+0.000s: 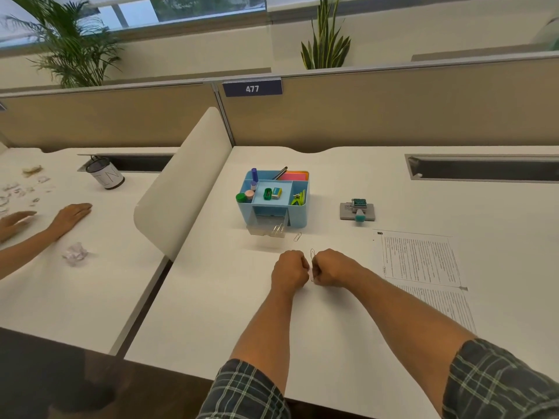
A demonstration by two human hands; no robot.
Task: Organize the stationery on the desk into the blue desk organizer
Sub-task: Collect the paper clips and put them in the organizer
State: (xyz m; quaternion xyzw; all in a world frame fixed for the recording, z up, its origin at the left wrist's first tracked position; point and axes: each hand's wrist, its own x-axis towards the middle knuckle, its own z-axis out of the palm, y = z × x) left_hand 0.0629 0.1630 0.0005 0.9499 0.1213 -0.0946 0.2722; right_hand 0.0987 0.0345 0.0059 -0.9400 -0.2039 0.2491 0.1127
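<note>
The blue desk organizer [299, 217] stands mid-desk holding pens, sticky notes, a stapler box and clips. Its clear drawer [266, 232] is pulled out in front, with paper clips inside. One loose paper clip [298, 237] lies on the desk just right of the drawer. Nearer to me, my left hand [289, 272] and my right hand [331, 267] are both curled close together on the desk. A paper clip [312, 254] sticks up between them, pinched by my right hand's fingers. What my left hand's fingers hold is hidden.
A grey paper punch with a teal lever [358, 210] sits right of the organizer. Printed sheets [423, 267] lie at the right. A white divider [181, 182] separates the neighbouring desk, where another person's hands [71, 217], a crumpled paper [75, 254] and a cup [104, 175] are.
</note>
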